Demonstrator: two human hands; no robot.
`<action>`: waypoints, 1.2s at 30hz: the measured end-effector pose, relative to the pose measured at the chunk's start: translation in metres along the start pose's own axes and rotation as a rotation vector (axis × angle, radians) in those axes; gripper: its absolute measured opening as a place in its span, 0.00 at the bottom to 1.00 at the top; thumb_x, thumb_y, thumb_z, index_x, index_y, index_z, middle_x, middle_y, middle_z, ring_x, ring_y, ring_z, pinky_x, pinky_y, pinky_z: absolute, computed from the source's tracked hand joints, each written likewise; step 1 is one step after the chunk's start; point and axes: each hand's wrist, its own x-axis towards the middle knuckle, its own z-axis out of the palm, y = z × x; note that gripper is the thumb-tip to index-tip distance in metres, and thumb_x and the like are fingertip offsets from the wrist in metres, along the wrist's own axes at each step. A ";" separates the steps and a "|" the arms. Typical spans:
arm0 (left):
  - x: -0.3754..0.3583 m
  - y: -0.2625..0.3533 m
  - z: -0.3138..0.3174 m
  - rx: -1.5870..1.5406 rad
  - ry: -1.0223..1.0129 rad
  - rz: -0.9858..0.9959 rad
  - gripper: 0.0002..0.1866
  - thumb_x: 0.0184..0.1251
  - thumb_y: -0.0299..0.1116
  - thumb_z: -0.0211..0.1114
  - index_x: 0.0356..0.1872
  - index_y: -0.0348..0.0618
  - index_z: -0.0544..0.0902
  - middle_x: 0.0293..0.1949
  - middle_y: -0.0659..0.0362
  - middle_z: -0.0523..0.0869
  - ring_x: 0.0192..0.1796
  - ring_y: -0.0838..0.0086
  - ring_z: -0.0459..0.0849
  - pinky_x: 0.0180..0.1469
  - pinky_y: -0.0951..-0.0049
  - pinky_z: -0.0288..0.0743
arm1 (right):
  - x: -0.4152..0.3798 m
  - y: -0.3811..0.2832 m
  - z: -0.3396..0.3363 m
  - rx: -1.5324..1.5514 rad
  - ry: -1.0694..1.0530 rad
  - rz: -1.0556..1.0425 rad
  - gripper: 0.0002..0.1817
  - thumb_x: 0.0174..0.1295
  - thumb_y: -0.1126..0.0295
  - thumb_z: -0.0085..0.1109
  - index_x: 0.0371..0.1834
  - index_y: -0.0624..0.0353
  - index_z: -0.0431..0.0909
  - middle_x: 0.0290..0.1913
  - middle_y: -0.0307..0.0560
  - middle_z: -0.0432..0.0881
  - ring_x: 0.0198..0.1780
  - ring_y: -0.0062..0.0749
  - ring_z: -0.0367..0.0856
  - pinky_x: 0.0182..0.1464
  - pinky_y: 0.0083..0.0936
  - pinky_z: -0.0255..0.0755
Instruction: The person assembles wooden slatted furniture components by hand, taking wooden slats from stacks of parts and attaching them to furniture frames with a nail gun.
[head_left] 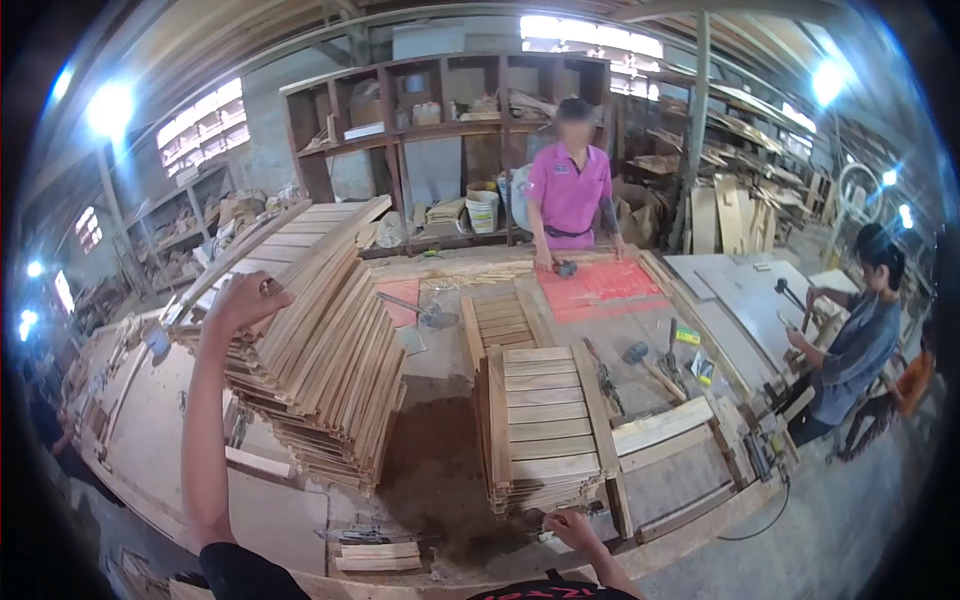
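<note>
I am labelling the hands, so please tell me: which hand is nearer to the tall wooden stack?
Left. The left hand appears over the upper part of the tall wooden stack; contact is unclear. The right hand is farther away, near the shorter stack.

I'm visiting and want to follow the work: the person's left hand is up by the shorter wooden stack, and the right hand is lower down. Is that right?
Not quite: the head view shows the left hand up by the taller wooden stack, not the shorter one. The right hand is lower down.
</note>
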 end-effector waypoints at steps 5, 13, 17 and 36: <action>-0.007 0.018 0.018 0.216 0.137 0.032 0.20 0.62 0.45 0.61 0.42 0.36 0.81 0.43 0.42 0.84 0.48 0.46 0.83 0.52 0.54 0.76 | 0.001 -0.045 0.011 -0.054 -0.081 -0.202 0.16 0.63 0.55 0.58 0.44 0.55 0.82 0.33 0.49 0.86 0.38 0.44 0.86 0.41 0.34 0.77; 0.010 -0.007 -0.008 0.505 0.493 0.178 0.10 0.58 0.30 0.61 0.39 0.36 0.80 0.34 0.44 0.84 0.40 0.49 0.85 0.43 0.53 0.79 | -0.003 -0.029 0.036 -0.247 -0.259 -0.261 0.17 0.65 0.53 0.54 0.44 0.53 0.81 0.39 0.51 0.85 0.43 0.48 0.84 0.47 0.39 0.76; 0.008 0.008 -0.049 0.511 0.477 0.166 0.11 0.58 0.29 0.60 0.39 0.34 0.80 0.36 0.42 0.83 0.40 0.49 0.85 0.43 0.51 0.79 | 0.005 -0.018 0.035 -0.252 -0.276 -0.260 0.19 0.64 0.51 0.54 0.44 0.54 0.81 0.40 0.53 0.85 0.44 0.52 0.83 0.49 0.42 0.75; 0.014 -0.007 0.019 0.487 0.221 -0.005 0.28 0.69 0.54 0.50 0.55 0.38 0.76 0.46 0.42 0.83 0.47 0.50 0.84 0.49 0.47 0.73 | 0.002 0.007 0.036 -0.267 -0.311 -0.205 0.18 0.64 0.52 0.53 0.45 0.53 0.82 0.40 0.52 0.86 0.43 0.51 0.84 0.47 0.41 0.76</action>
